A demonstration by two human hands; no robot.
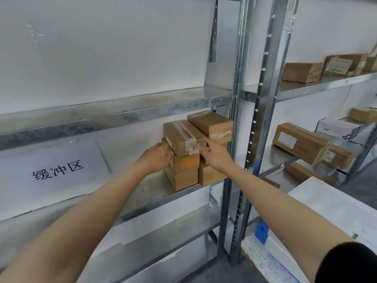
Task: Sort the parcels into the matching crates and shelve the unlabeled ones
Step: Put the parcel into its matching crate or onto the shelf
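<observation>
A brown taped parcel (181, 137) with red-printed tape lies on top of a stack of cardboard boxes (183, 172) at the right end of a metal shelf (146, 190). My left hand (158, 157) touches the stack at the parcel's lower left corner. My right hand (213, 153) is at the parcel's lower right corner, fingers against its front. Whether either hand grips the parcel is hidden by the hands' backs. Another brown box (212, 124) leans behind, against the upright post.
A white sign with black characters (55, 170) lies on the shelf at the left. Steel uprights (240, 119) divide this rack from a neighbouring rack (306, 86) holding several labelled parcels (299, 140). A white box (334, 207) and blue item (262, 231) sit lower right.
</observation>
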